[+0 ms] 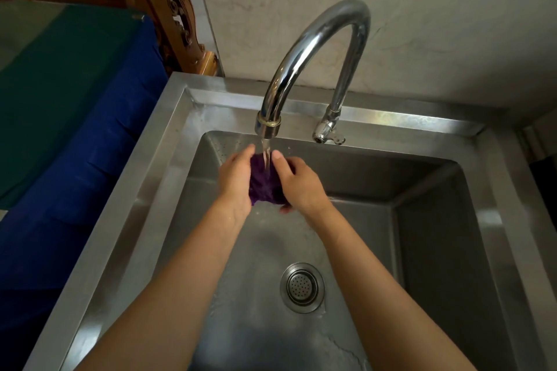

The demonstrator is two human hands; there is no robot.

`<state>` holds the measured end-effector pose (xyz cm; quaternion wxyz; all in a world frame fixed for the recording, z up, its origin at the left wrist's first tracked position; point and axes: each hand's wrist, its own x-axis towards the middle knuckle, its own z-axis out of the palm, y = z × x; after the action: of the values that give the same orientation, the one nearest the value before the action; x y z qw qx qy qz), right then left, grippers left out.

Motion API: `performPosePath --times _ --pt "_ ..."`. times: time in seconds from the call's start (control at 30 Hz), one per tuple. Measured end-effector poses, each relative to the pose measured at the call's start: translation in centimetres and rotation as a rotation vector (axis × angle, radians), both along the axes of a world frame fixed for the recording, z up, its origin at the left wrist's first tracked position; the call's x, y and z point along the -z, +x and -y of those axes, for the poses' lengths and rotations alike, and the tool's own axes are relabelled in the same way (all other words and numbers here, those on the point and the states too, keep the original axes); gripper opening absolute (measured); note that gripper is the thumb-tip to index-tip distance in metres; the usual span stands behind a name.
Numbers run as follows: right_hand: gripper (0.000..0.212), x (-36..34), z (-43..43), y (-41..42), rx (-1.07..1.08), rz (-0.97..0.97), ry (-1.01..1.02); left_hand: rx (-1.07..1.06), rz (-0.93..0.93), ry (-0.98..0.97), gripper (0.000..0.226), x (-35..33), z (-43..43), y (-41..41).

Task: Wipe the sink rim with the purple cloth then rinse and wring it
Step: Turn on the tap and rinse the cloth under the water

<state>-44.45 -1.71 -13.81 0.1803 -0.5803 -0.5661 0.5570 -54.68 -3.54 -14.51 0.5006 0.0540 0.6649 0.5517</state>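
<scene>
Far to the left of our hands lay a blue cloth (90, 141) with a green cloth (57, 93) on top. Our left hand (236, 179) squeezed the left side of the purple cloth (265, 182), its grip shut tight on it. The cloth sat bunched between both hands, over the sink (156, 190). Water (265, 153) ran from the tap (304, 60) above and fell right onto it. Our right hand (301, 184) pressed the cloth's right side, its grip closed on it too. The drain (302, 286) sat below, nearer to us.
</scene>
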Motion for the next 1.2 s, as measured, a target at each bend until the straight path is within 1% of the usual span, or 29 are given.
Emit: performPosePath --times 0.1,0.17,0.2,0.3,0.37,0.4,0.47,0.5,0.53,0.57,0.63,0.7,0.73,0.8,0.87,0.93,1.03,1.1,1.13,1.2 --pt "0.045 -0.9 2.2 -0.6 -0.034 0.216 0.381 -0.038 -0.063 -0.020 0.031 0.9 0.1 0.0" --pt "0.048 -1.4 3.3 -1.6 -0.036 0.295 0.526 -0.021 -0.008 0.012 0.038 1.2 0.1 0.2" --pt "0.048 -1.6 3.1 -2.0 -0.026 0.334 0.545 0.014 0.028 0.020 0.039 1.1 0.1 0.7" --pt "0.047 -1.5 1.0 -2.3 -0.022 0.431 0.489 0.057 0.136 -0.005 0.042 0.2 0.7 2.4" --pt "0.049 -0.8 -0.5 -2.3 -0.027 0.433 0.458 0.057 0.130 -0.012 0.038 0.6 1.0 2.7" --pt "0.050 -0.3 -0.9 -2.3 -0.035 0.425 0.449 0.051 0.059 -0.031 0.036 1.3 1.0 2.4" --pt "0.051 0.5 -1.4 -2.1 -0.037 0.393 0.420 0.093 -0.208 -0.066 0.033 1.8 1.3 2.0" --pt "0.052 0.7 -1.6 -1.8 -0.026 0.382 0.398 0.093 -0.286 -0.063 0.032 1.8 1.4 1.9" --pt "0.052 0.9 -1.7 -1.5 -0.019 0.372 0.383 0.078 -0.315 -0.050 0.030 2.0 1.4 1.8" --pt "0.049 0.8 -1.6 -1.2 -0.028 0.354 0.386 0.067 -0.303 -0.046 0.028 2.0 1.3 1.6" --pt "0.041 0.4 -0.6 -1.0 -0.100 0.298 0.457 0.053 -0.163 -0.057 0.025 1.7 0.8 0.9" --pt "0.033 0.0 1.3 -1.4 -0.178 0.250 0.534 0.079 0.015 -0.035 0.030 1.4 0.2 0.2" --pt "0.031 -0.2 2.1 -1.7 -0.195 0.234 0.551 0.080 0.052 -0.020 0.035 1.3 0.1 -0.1" --pt "0.033 -0.6 2.7 -2.3 -0.171 0.244 0.569 0.085 0.049 -0.010 0.047 1.0 0.2 0.2" --pt "0.036 -1.0 2.0 -2.7 -0.122 0.319 0.584 0.109 0.074 -0.002 0.058 1.2 0.4 0.7" --pt "0.040 -1.4 0.8 -2.9 -0.102 0.391 0.586 0.116 0.075 -0.059 0.061 0.5 0.7 1.6" --pt "0.039 -1.4 -1.0 -3.0 -0.090 0.432 0.502 0.091 0.130 -0.049 0.042 -0.4 0.6 2.2" --pt "0.039 -1.0 -2.0 -2.8 -0.044 0.385 0.399 0.040 0.111 -0.006 0.036 -0.6 0.6 2.4" --pt "0.039 -0.6 -2.5 -2.6 -0.017 0.348 0.336 0.021 0.083 0.001 0.034 -0.2 0.4 2.4" --pt "0.038 0.5 -3.7 -1.7 -0.006 0.281 0.226 0.088 -0.115 -0.048 0.029 0.7 0.4 2.5"
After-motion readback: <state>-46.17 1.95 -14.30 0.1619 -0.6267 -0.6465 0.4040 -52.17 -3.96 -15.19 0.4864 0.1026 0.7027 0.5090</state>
